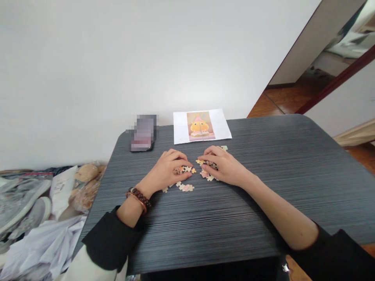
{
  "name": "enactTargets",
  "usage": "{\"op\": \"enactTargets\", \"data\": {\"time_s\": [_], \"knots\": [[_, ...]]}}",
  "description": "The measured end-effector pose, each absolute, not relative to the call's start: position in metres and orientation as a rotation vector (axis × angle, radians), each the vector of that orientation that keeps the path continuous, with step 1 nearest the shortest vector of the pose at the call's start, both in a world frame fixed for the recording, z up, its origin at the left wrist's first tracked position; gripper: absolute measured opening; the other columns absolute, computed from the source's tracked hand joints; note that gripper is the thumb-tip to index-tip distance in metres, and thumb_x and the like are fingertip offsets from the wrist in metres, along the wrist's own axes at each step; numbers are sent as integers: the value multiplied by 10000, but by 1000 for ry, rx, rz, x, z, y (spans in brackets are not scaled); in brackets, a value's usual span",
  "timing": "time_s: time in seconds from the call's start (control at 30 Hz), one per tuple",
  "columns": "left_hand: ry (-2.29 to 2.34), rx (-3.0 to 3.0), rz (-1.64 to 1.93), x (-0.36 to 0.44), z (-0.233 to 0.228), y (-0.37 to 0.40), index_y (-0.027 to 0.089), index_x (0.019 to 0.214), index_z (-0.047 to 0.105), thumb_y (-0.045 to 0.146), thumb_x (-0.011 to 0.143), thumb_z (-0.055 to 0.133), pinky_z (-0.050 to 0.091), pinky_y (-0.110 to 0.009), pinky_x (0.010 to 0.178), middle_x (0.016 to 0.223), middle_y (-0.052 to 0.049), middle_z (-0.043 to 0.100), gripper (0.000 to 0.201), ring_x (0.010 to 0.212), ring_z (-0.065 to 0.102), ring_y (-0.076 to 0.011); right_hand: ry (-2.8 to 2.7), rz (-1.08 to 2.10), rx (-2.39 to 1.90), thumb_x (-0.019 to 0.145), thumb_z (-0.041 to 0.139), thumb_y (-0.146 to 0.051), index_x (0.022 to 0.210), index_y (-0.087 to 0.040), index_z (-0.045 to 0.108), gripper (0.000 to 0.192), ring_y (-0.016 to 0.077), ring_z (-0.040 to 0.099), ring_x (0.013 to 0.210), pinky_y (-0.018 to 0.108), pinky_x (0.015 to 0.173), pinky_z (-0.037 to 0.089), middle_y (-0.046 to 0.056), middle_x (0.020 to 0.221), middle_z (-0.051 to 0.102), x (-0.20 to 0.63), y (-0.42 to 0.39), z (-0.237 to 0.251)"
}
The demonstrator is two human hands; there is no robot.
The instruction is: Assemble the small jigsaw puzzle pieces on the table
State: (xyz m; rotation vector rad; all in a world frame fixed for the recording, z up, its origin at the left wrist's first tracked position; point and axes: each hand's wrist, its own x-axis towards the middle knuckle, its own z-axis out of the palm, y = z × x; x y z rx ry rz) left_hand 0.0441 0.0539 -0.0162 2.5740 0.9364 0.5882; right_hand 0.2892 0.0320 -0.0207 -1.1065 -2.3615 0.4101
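Observation:
My left hand (171,168) is curled over a cluster of small jigsaw puzzle pieces (188,169), its thumb and fingers on either side of them. Cupped the same way, my right hand (221,164) holds a second cluster of puzzle pieces (210,177) against the tabletop, partly hidden under the palm. A narrow gap separates the two groups. Just below my left hand lie loose cream and pink pieces (186,187). A pale green piece (224,148) shows beyond my right knuckles.
The dark striped table (193,230) stands against a white wall. At its back lies a paper sheet (180,128) with a picture of a yellow character in a party hat. A blurred-out phone (143,132) is to the left. Bagged shoes (25,203) are beside the table.

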Motion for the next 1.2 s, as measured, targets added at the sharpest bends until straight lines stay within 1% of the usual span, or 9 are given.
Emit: {"op": "enactTargets", "data": {"time_s": [0.2, 0.33, 0.47, 0.63, 0.73, 0.87, 0.97, 1.1, 1.2], "knots": [[808, 2523, 691, 44, -20, 56, 215, 1049, 706, 319, 886, 662, 473, -331, 879, 965, -32, 713, 198, 933, 597, -177, -2354, 467, -1100, 936, 557, -235, 1041, -173, 715, 200, 204, 595, 929, 374, 862, 499, 97, 1001, 631, 289, 32, -18], [871, 2512, 730, 44, -20, 55, 205, 1130, 680, 331, 898, 642, 509, -318, 878, 957, -36, 726, 267, 925, 626, -173, -2351, 513, -1067, 935, 572, -248, 1023, -171, 721, 189, 197, 598, 911, 361, 854, 496, 89, 977, 651, 288, 32, -17], [1021, 2467, 738, 44, -21, 55, 188, 1143, 660, 327, 915, 598, 517, -350, 943, 1074, -57, 711, 273, 1006, 642, -187, -2334, 523, -1049, 931, 581, -237, 970, -184, 726, 159, 190, 605, 889, 342, 825, 491, 73, 937, 674, 289, 33, -18], [992, 2507, 838, 45, -19, 56, 190, 1081, 686, 166, 932, 470, 480, -399, 1018, 1206, -73, 673, 263, 1162, 575, -206, -2254, 445, -1116, 911, 611, -223, 953, -194, 705, 107, 190, 611, 867, 330, 800, 479, 59, 910, 689, 289, 34, -21], [927, 2570, 810, 47, -15, 52, 207, 994, 722, 201, 899, 548, 474, -408, 999, 1129, -68, 674, 198, 1102, 578, -214, -2184, 407, -1139, 901, 625, -221, 980, -195, 683, 101, 189, 611, 850, 333, 795, 481, 49, 903, 695, 288, 34, -21], [891, 2622, 761, 49, -14, 51, 221, 969, 746, 285, 862, 657, 474, -403, 941, 999, -56, 684, 154, 997, 585, -210, -2096, 320, -1167, 900, 625, -213, 1001, -192, 678, 116, 209, 613, 922, 358, 844, 487, 62, 983, 711, 287, 35, -23], [895, 2630, 745, 49, -18, 54, 229, 961, 753, 314, 874, 664, 472, -390, 901, 970, -49, 686, 150, 962, 582, -201, -2111, 321, -1232, 897, 632, -226, 961, -191, 703, 102, 216, 618, 914, 368, 850, 487, 64, 980, 709, 288, 36, -26], [861, 2609, 743, 50, -19, 55, 219, 941, 733, 330, 885, 658, 463, -377, 906, 965, -42, 690, 145, 969, 582, -196, -2146, 331, -1263, 909, 601, -216, 947, -192, 727, 134, 205, 611, 890, 359, 833, 471, 67, 976, 693, 289, 37, -27], [875, 2581, 730, 52, -17, 54, 203, 907, 695, 288, 899, 638, 449, -378, 927, 942, -33, 699, 103, 978, 585, -195, -2196, 289, -1274, 918, 572, -216, 903, -205, 731, 160, 191, 592, 825, 353, 793, 440, 51, 903, 690, 289, 35, -24]]}}
